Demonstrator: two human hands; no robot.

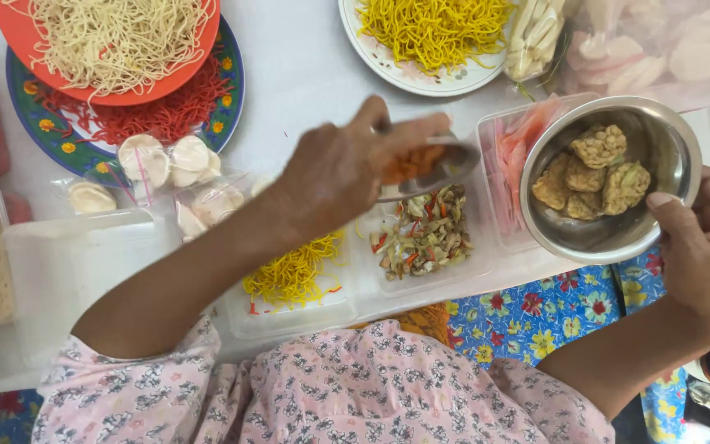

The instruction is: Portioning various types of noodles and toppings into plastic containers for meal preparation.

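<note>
My left hand point(334, 177) reaches across a clear compartment tray point(355, 300) and grips a metal spoon point(454, 164) loaded with orange shredded food. The spoon hovers above a compartment of chopped mixed vegetables point(425, 237), just left of a steel bowl point(589, 238). My right hand point(700, 251) holds that bowl by its right rim, tilted over the tray's right end. Several brown fried patties point(593, 173) lie in the bowl. Yellow noodles point(293, 273) fill the tray's left compartment and pink strips point(518, 152) the right one.
An orange plate of pale noodles point(112, 37) rests on a blue floral plate of red noodles point(170, 115). A white plate of yellow noodles point(433, 33) stands behind, bags of white crackers point(166, 160) left, a bag of pink crackers point(659, 49) right, clear containers point(76, 263) far left.
</note>
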